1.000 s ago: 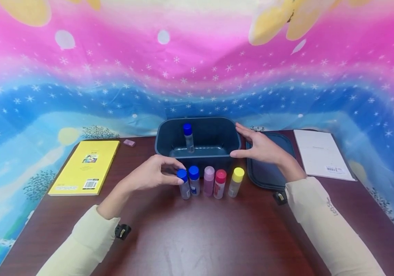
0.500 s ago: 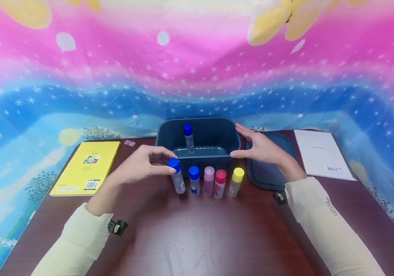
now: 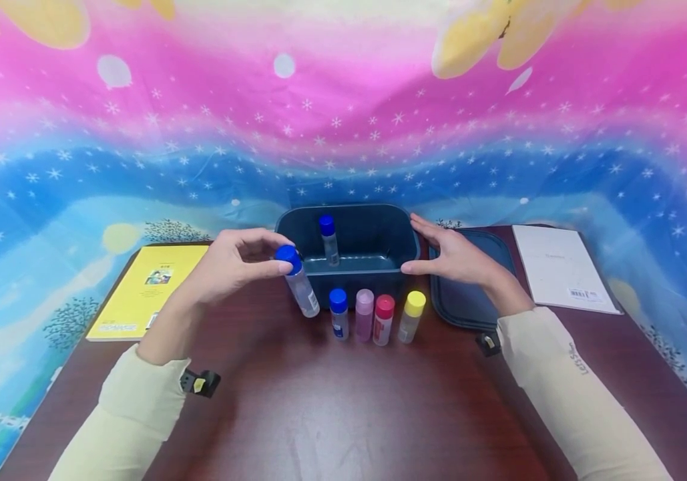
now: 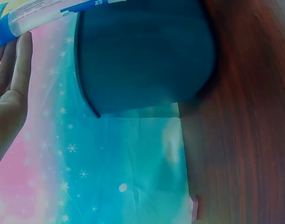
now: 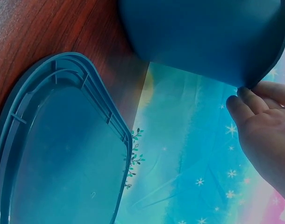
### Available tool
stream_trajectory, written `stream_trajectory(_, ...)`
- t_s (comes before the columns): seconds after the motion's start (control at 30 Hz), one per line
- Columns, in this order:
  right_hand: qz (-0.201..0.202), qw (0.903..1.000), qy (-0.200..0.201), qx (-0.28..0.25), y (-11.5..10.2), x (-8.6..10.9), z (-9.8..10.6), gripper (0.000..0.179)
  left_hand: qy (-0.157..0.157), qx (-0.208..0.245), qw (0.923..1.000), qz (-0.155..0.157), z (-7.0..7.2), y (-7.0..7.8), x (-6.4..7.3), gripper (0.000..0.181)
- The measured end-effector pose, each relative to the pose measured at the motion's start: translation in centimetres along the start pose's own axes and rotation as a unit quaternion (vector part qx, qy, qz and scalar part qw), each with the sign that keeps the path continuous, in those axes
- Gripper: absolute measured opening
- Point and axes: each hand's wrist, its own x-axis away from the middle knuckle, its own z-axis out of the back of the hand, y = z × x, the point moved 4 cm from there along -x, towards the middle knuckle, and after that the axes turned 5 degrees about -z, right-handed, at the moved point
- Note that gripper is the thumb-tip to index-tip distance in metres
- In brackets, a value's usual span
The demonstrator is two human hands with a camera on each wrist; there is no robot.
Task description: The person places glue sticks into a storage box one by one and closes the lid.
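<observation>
My left hand (image 3: 217, 264) pinches the blue cap of a clear glue stick (image 3: 304, 294), raised and tilted in front of the dark blue box's left end. In the left wrist view that glue stick (image 4: 44, 15) crosses the top left corner. My right hand (image 3: 454, 257) rests against the right end of the box (image 3: 349, 207), fingers and thumb extended along its rim. Inside the box stands another blue-capped glue stick (image 3: 329, 244). Before it, in a row, stand a blue-capped (image 3: 339, 314), a pink (image 3: 364, 315), a red-capped (image 3: 383, 321) and a yellow-capped glue stick (image 3: 412, 317).
Right of the box lies its dark lid (image 3: 475, 294), and beyond it a white book (image 3: 562, 267). A yellow book (image 3: 139, 284) lies at the table's left side, partly behind my left hand. A small pink block (image 4: 194, 208) shows in the left wrist view. Patterned cloth hangs behind.
My left hand has lifted the leftmost blue-capped glue stick from the row and carried it left and toward the box, tilting it. The right hand has stayed at the box's rim.
</observation>
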Motion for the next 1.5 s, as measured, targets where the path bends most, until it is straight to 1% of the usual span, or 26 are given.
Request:
stream_trajectory(0.07, 0.000, 1.0000, -0.001, -0.002, 0.0, 0.0, 0.0, 0.095, 0.008, 0.014, 0.9998, -0.010, 0.2, 0.2, -0.1, 0.035)
stream_trajectory(0.27, 0.003, 1.0000, 0.000, -0.001, -0.2, -0.1, 0.0, 0.095, 0.034, 0.032, 0.9985, -0.030, 0.7, 0.6, -0.2, 0.030)
stream_trajectory(0.4, 0.004, 1.0000, 0.000, -0.001, -0.2, -0.2, 0.1, 0.096, 0.066, 0.057, 0.9953, -0.043, 1.1, 0.7, -0.4, 0.024)
stream_trajectory(0.5, 0.003, 1.0000, 0.003, -0.003, -0.2, -0.2, 0.1, 0.096, 0.091, 0.105, 0.9888, -0.053, 1.2, 0.6, -0.7, 0.021)
stream_trajectory(0.57, 0.002, 1.0000, 0.005, -0.005, -0.2, -0.3, 0.2, 0.096, 0.101, 0.142, 0.9828, -0.061, 1.3, 0.6, -0.8, 0.021)
stream_trajectory(0.63, 0.002, 1.0000, 0.007, -0.004, -0.2, -0.3, 0.2, 0.096, 0.104, 0.175, 0.9764, -0.071, 1.2, 0.6, -0.9, 0.022)
stream_trajectory(0.73, 0.002, 0.9999, 0.009, -0.004, -0.2, -0.3, 0.2, 0.096, 0.109, 0.204, 0.9692, -0.085, 1.2, 0.5, -1.0, 0.024)
stream_trajectory(0.83, 0.003, 0.9999, 0.011, -0.003, -0.3, -0.4, 0.3, 0.096, 0.120, 0.215, 0.9644, -0.097, 1.1, 0.5, -1.1, 0.026)
stream_trajectory(0.93, 0.004, 0.9999, 0.011, -0.003, -0.3, -0.4, 0.3, 0.096, 0.126, 0.211, 0.9634, -0.108, 0.9, 0.4, -1.4, 0.026)
stream_trajectory(0.97, 0.004, 0.9999, 0.011, -0.002, -0.3, -0.4, 0.3, 0.096, 0.125, 0.206, 0.9642, -0.111, 0.8, 0.3, -1.5, 0.026)
stream_trajectory(1.07, 0.003, 0.9999, 0.010, -0.002, -0.3, -0.4, 0.3, 0.096, 0.118, 0.184, 0.9696, -0.110, 0.4, 0.0, -1.8, 0.023)
stream_trajectory(1.17, 0.001, 0.9999, 0.010, -0.003, -0.2, -0.3, 0.2, 0.096, 0.120, 0.152, 0.9772, -0.087, 0.1, -0.5, -2.0, 0.020)
stream_trajectory(1.3, -0.001, 1.0000, 0.009, -0.002, -0.2, -0.3, 0.2, 0.096, 0.130, 0.086, 0.9870, -0.041, -0.3, -1.4, -2.3, 0.022)
stream_trajectory(1.4, -0.002, 1.0000, 0.004, 0.002, -0.2, -0.2, 0.1, 0.096, 0.133, 0.048, 0.9899, -0.010, -0.7, -2.0, -2.7, 0.027)
stream_trajectory(1.5, -0.005, 1.0000, 0.000, 0.002, -0.1, -0.1, 0.1, 0.096, 0.139, 0.032, 0.9897, 0.014, -1.1, -2.4, -3.1, 0.031)
